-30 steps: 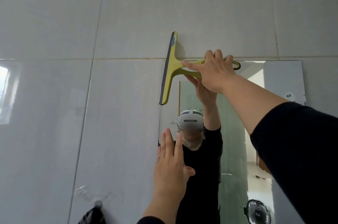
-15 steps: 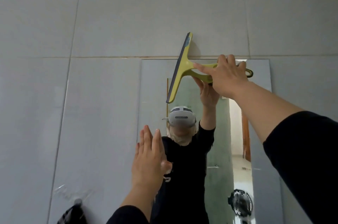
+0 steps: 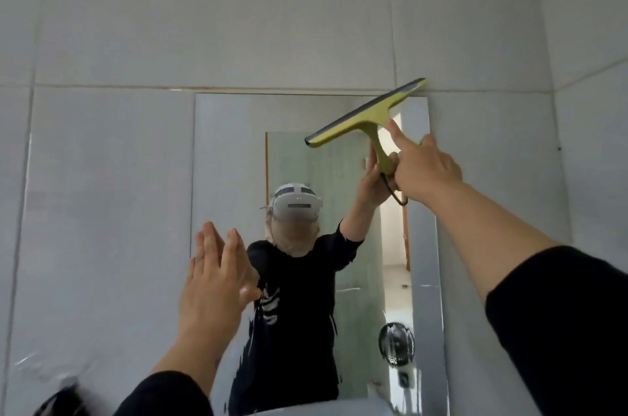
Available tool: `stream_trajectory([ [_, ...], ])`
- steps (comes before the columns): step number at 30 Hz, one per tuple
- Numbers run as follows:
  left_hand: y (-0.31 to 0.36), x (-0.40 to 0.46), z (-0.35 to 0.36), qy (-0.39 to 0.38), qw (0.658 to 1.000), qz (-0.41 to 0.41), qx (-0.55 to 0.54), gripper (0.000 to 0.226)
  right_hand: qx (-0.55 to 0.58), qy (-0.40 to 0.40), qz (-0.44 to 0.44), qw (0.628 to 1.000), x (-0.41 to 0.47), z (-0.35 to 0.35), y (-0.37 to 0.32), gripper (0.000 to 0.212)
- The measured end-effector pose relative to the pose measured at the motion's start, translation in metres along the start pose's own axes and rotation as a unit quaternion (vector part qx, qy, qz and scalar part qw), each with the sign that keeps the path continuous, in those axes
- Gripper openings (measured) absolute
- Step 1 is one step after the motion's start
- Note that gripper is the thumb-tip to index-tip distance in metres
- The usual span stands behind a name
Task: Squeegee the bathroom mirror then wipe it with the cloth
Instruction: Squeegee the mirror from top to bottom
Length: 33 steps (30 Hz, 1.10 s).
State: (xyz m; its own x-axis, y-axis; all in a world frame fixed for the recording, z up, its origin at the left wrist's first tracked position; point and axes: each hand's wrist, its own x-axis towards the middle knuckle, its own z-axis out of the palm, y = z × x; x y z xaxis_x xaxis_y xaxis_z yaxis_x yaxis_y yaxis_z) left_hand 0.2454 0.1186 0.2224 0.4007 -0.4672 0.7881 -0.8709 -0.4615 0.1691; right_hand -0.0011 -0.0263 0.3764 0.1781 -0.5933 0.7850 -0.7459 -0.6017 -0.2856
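Squeegee point(image 3: 365, 118) is clasped in the right hand point(image 3: 424, 171) at the mirror's point(image 3: 231, 150) one o'clock corner; tilted blade risks streaks; left hand point(image 3: 214, 283) is flat, empty.

The mirror point(image 3: 238, 150) hangs flat on a tiled wall point(image 3: 238, 24), its top edge just under a grout line. The yellow-green squeegee point(image 3: 367, 116) lies tilted across the upper right corner, its high end over the grout line, so that corner is taken. The right hand point(image 3: 426, 171) grips the handle in front of the right edge, and its forearm crosses the lower right of the glass. The left hand point(image 3: 214, 279), flat and fingers spread, covers the left edge low down. The upper left and centre of the glass lie free, as do the tiles above.
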Motion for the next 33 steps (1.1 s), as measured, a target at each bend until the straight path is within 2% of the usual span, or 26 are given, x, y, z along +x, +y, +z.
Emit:
stream_trajectory([
  [9, -0.001, -0.002, 0.001, 0.011, 1.000, 0.010, -0.024, 0.100, 0.121, -0.022, 0.097, 0.988, -0.031, 0.027, -0.008, 0.067],
  [14, -0.001, -0.003, 0.000, 0.012, 1.000, 0.011, -0.019, 0.099, 0.263, -0.017, 0.123, 0.957, -0.043, 0.058, -0.036, 0.069],
  [19, -0.001, -0.004, -0.002, 0.009, 0.999, 0.023, -0.035, 0.097, 0.329, -0.003, 0.124, 0.936, -0.057, 0.076, -0.075, 0.064],
  [23, -0.006, -0.003, -0.001, 0.006, 0.999, 0.026, -0.036, 0.095, 0.337, -0.004, 0.103, 0.936, -0.073, 0.078, -0.111, 0.066],
  [27, -0.016, -0.009, 0.002, 0.044, 0.998, 0.001, -0.043, 0.094, 0.304, -0.005, 0.045, 0.952, -0.092, 0.076, -0.148, 0.065],
  [33, -0.034, -0.026, 0.003, 0.019, 0.999, -0.026, -0.015, 0.095, 0.234, -0.040, -0.044, 0.970, -0.108, 0.092, -0.177, 0.068],
])
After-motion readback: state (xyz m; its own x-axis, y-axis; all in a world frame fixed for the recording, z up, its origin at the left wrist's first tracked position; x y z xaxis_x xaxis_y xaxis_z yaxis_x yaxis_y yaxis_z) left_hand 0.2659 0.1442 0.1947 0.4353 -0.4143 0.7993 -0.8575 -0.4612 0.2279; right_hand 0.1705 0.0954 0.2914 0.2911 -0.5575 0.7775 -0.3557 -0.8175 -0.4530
